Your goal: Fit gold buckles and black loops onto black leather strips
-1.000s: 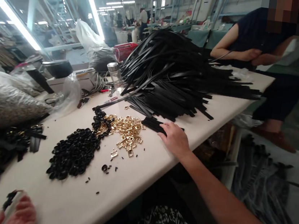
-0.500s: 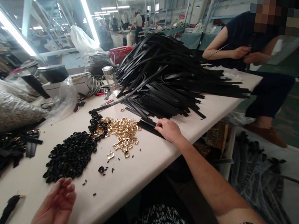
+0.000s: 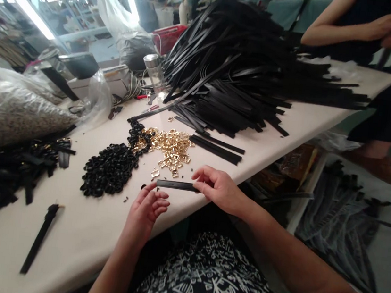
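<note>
A short black strap (image 3: 176, 185) is held level above the table's front edge. My right hand (image 3: 217, 187) pinches its right end between thumb and fingers. At the strap's left end is my left hand (image 3: 148, 209), palm turned up, fingers loosely curled and apart. One of its fingertips seems to meet the strap's end; no grip on it shows. Just beyond the hands lie a pile of gold metal buckles (image 3: 174, 146) and a heap of small black loops (image 3: 109, 171). Several cut black straps (image 3: 216, 150) lie flat beside the buckles.
A large mound of long black straps (image 3: 234, 61) covers the back of the table. A glass bottle (image 3: 154, 72) stands beside it. On the left are a clear bag of small parts (image 3: 17, 113) and a finished-looking strap (image 3: 39, 239). A co-worker (image 3: 369, 35) sits at right.
My right hand has come back from the cut straps toward me with one strap. My left hand has moved right to meet its end, fingers more spread. The view has tilted down.
</note>
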A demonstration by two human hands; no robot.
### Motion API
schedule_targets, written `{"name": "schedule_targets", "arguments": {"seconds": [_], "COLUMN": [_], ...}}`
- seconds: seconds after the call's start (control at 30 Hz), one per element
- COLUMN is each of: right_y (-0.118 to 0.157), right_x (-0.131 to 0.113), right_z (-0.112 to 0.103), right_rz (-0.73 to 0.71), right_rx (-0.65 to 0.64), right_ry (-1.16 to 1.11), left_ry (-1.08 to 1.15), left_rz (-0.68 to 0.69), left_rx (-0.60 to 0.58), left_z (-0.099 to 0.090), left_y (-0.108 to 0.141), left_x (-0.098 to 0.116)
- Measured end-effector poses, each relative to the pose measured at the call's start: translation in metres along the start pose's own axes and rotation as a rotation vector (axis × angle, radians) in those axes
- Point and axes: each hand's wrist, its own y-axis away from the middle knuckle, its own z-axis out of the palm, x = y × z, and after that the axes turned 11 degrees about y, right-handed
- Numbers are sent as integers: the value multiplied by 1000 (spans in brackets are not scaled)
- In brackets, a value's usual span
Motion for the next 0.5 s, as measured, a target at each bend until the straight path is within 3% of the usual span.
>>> {"name": "schedule_targets", "arguments": {"seconds": [0.23, 0.5], "right_y": [24, 30], "right_x": [2, -2], "right_z": [29, 51], "right_rz": [65, -202], "right_rx": [-136, 33], "right_ry": [-52, 232], "left_ry": [8, 15], "left_rz": [-56, -122], "left_rx": [53, 15], "left_z": [-8, -4], "left_y": [8, 19], "left_x": [-8, -18]}}
